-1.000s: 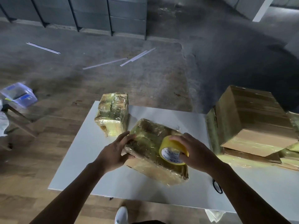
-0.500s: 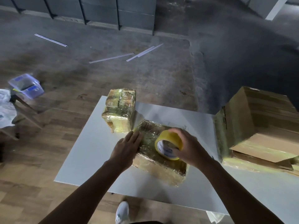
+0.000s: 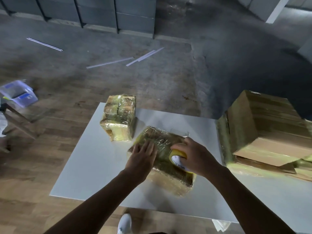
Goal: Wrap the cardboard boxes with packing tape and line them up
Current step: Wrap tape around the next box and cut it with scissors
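The left hand point(image 3: 142, 155) pressed flat on the box point(image 3: 160, 136); the right hand point(image 3: 195, 157), at three o'clock, gripped the tape point(image 3: 177, 157), best pulled taut.

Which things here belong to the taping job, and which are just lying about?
In the job:
near box, with the left hand flat on it
tape roll, gripped by the right hand
wrapped box at the table's far corner
large cardboard box on the right

Lying about:
plastic tub off to the left
white strips on the floor
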Available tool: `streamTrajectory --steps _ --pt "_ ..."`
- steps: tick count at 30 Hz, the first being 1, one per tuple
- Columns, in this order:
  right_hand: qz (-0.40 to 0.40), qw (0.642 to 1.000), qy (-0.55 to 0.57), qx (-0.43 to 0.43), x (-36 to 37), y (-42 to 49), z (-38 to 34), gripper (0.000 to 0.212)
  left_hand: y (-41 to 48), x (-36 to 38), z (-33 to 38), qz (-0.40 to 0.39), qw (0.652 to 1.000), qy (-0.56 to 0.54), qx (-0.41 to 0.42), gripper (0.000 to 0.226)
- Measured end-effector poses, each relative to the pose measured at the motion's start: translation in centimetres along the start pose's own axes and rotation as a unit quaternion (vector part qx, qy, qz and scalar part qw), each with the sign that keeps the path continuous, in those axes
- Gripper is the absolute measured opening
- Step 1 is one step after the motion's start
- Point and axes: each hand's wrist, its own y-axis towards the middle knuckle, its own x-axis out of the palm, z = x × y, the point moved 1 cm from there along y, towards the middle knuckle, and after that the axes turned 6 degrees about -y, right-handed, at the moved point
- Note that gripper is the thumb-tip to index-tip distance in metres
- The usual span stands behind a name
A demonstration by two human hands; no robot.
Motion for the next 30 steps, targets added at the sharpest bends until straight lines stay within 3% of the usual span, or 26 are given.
streamTrajectory --steps 10,16,20,25,30 --pt "0.061 0.996 0.069 0.004 0.9 -1.1 1.0 0.062 0.6 -0.3 1.6 -0.070 0.997 -0.022 -0.022 0.079" --pt "0.091 0.972 0.216 0.019 2.5 -3.4 2.3 0.077 0.5 -0.1 1.8 -0.071 0.997 -0.027 -0.035 0.079" --pt "0.037 0.992 0.123 0.019 0.6 -3.0 2.9 0.066 0.5 -0.1 1.6 -0.077 0.996 -0.024 -0.038 0.079" --pt "-0.019 0.999 -0.045 0.015 -1.9 -4.2 5.0 0.069 0.3 -0.4 1.7 -0.075 0.997 -0.018 -0.029 0.080" --pt "-0.005 0.994 -0.110 0.018 -1.9 -3.6 3.9 0.063 0.6 -1.8 3.5 -0.080 0.996 -0.006 -0.030 0.070"
